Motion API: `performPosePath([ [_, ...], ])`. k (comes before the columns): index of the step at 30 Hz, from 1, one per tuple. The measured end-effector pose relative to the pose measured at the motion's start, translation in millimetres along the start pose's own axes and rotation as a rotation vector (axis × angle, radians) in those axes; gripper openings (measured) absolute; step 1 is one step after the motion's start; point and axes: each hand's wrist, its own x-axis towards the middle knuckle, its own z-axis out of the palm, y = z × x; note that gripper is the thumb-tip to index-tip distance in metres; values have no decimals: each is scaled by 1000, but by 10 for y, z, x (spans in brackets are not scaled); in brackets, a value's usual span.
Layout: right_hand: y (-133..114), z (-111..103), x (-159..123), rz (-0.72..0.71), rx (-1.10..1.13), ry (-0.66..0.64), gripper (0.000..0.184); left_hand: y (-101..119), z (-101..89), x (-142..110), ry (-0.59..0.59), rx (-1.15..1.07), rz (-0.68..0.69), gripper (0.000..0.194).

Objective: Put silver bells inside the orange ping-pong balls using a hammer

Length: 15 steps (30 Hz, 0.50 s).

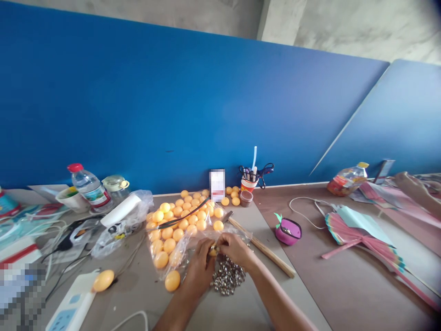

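My left hand (200, 264) is closed round a small yellow-orange ball (213, 252), mostly hidden by the fingers. My right hand (234, 249) meets it there, its thumb and fingers pinched together at the ball; whatever lies in that pinch is too small to make out. Beneath the hands is a heap of small shiny metal pieces (228, 277). A clear plastic bag (186, 246) of several orange balls (168, 233) lies beyond my left hand, with a dark strap (186, 215) across it. One loose orange ball (172, 280) rests beside my left wrist.
Beyond my right hand lies a hammer with a wooden handle (270, 253). A purple pouch (288, 231), a cup of tools (248, 184) and a phone (217, 186) stand farther off. A power strip (70, 305) is at left; at right, pink fabric (365, 239) and another person's arm (418, 195).
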Motion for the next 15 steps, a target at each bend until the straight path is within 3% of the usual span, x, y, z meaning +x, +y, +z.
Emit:
performPosePath([
  [7,-66,31,-29,-44,-69,47,11,22,-10,18,26,-99,-7,42],
  [12,-53,-58,14,-57,119,11,5,11,-2,21,60,-162,-91,40],
  [15,-34,-212,53,-65,216,97,9,-46,26,37,89,-215,-173,34],
])
